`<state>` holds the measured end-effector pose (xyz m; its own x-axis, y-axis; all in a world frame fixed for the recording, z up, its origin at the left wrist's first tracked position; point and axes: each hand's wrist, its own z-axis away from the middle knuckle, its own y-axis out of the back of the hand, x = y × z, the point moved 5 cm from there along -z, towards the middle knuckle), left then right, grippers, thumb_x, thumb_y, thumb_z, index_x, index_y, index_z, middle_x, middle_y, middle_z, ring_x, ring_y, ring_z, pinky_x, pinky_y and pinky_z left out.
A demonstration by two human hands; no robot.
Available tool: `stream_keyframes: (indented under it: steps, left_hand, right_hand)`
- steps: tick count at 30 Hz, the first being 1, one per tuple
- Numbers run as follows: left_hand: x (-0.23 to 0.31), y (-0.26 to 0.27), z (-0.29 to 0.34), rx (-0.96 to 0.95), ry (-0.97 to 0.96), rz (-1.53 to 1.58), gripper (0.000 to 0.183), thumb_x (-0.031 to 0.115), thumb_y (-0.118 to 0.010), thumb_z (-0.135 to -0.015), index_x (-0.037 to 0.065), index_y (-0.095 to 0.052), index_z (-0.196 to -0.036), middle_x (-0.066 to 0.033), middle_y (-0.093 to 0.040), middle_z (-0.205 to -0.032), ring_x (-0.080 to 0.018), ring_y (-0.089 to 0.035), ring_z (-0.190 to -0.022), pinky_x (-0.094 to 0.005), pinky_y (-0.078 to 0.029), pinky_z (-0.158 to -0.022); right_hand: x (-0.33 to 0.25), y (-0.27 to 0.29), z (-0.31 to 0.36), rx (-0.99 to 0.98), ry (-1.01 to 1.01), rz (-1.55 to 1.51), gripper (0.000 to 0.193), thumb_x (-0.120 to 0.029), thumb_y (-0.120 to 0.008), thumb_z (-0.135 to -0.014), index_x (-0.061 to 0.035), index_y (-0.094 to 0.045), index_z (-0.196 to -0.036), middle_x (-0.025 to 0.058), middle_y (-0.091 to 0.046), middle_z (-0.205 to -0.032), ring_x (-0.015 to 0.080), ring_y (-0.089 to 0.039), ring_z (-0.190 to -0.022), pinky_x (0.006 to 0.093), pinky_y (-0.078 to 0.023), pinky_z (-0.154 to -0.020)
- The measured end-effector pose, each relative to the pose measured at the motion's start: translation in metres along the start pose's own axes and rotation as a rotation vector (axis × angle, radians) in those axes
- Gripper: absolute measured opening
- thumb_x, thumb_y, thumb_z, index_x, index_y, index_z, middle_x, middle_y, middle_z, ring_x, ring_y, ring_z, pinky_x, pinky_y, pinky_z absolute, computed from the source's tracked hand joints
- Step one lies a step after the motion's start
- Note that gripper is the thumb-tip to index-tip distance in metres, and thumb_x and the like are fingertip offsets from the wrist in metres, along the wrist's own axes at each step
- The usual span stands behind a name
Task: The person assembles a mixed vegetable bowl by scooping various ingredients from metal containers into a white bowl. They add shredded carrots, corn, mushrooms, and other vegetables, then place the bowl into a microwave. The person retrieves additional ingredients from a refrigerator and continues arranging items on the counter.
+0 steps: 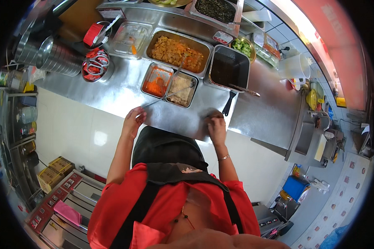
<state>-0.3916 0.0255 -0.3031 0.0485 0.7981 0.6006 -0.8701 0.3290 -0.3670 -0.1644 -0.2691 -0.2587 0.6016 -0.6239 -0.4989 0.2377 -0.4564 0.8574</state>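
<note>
My left hand (134, 119) is at the counter's front edge, its fingers curled at the handle end of a long metal spoon (157, 101). The spoon's bowl lies in a small steel pan of pale, crumbly food (181, 89). My right hand (216, 128) is low over the counter, closed on a dark brown item (213, 115). Motion blur hides what it is. Just beyond it lies a black-handled utensil (229, 103). Left of the pale food stands a small pan of orange shreds (156, 86).
Behind are a large pan of orange-brown food (170, 49), a dark deep pan (232, 68) with a utensil across its rim, and a clear container (131, 41). Scissors (96, 66) stand in a tin at left, beside stacked metal bowls (58, 58). A lower steel counter (264, 112) adjoins at right.
</note>
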Motion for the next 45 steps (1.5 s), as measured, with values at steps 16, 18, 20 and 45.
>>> stream_keyframes:
  steps: [16,18,20,45]
  left_hand:
    - [-0.017,-0.101,0.052,-0.474,0.177,-0.54,0.027,0.024,-0.05,-0.091,0.002,-0.056,-0.105,-0.0055,-0.065,-0.085,-0.0086,-0.059,-0.067,-0.0206,-0.048,-0.06]
    - [-0.021,-0.111,0.054,-0.572,0.1,-0.566,0.03,0.028,-0.049,-0.092,0.003,-0.056,-0.105,-0.0053,-0.064,-0.086,-0.0089,-0.058,-0.067,-0.021,-0.048,-0.061]
    - [-0.021,-0.111,0.052,-0.582,0.107,-0.538,0.033,0.032,-0.049,-0.092,0.003,-0.056,-0.104,-0.0056,-0.064,-0.087,-0.0096,-0.059,-0.068,-0.0219,-0.049,-0.061]
    - [0.0,-0.064,-0.068,0.0,-0.065,-0.178,0.043,0.009,-0.045,-0.091,0.018,-0.024,-0.127,-0.0099,-0.057,-0.087,-0.0181,-0.061,-0.066,-0.0306,-0.055,-0.058]
  right_hand:
    - [-0.146,-0.034,-0.052,-0.181,0.262,0.068,0.037,-0.011,-0.064,-0.071,-0.0135,-0.057,-0.107,0.0093,-0.052,-0.081,0.0274,-0.057,-0.068,0.037,-0.049,-0.06]
    - [-0.145,-0.045,-0.059,-0.109,0.319,0.037,0.031,-0.014,-0.064,-0.072,-0.0131,-0.059,-0.102,0.0087,-0.052,-0.078,0.0277,-0.057,-0.064,0.0364,-0.048,-0.058]
    - [-0.14,-0.043,-0.061,-0.056,0.294,0.052,0.025,-0.016,-0.063,-0.074,-0.0118,-0.06,-0.099,0.0088,-0.052,-0.078,0.0279,-0.056,-0.064,0.0362,-0.047,-0.058]
    - [-0.126,-0.038,-0.069,-0.096,0.584,0.03,0.037,-0.005,-0.059,-0.07,0.0045,-0.055,-0.105,0.0184,-0.056,-0.107,0.0292,-0.057,-0.088,0.0355,-0.045,-0.081]
